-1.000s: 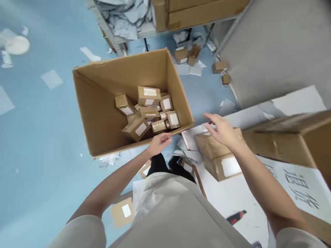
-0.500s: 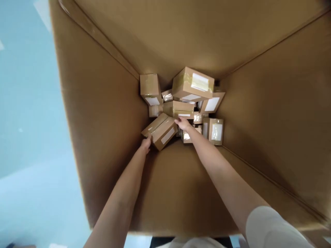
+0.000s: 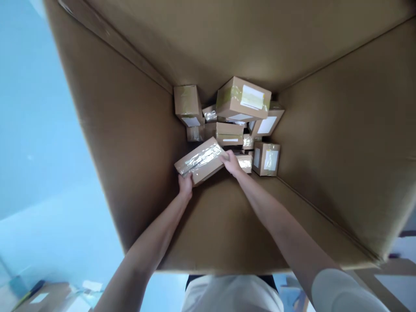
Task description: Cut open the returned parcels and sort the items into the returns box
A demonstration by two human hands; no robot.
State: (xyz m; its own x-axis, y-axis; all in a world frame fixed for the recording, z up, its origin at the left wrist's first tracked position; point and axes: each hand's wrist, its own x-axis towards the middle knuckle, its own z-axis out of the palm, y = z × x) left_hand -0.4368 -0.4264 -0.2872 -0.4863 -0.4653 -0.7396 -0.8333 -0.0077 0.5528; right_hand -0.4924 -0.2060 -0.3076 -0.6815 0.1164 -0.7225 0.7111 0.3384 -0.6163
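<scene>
A taped cardboard carton (image 3: 202, 161) is held aslant near the bottom of a large open cardboard box (image 3: 120, 125), close to its left wall. The carton's lower left corner is held by the left hand (image 3: 185, 185), and its right end by the right hand (image 3: 231, 163); each grip is closed on the cardboard, opened no wider than the edge needs, though the fingers beneath are hidden. Since half a second ago the carton has been turned: its shiny taped face is now presented upward, and the white label seen then on its near side is out of sight. Control by both hands can thus be judged secure, but whether its underside is clear cannot be told. Just beside the right hand lies a small taped box (image 3: 246, 164); beyond are a flat-labelled carton (image 3: 229, 134) and a larger tilted carton (image 3: 245, 99), both left unhandled. Blue floor (image 3: 32, 173) is seen outside.
</scene>
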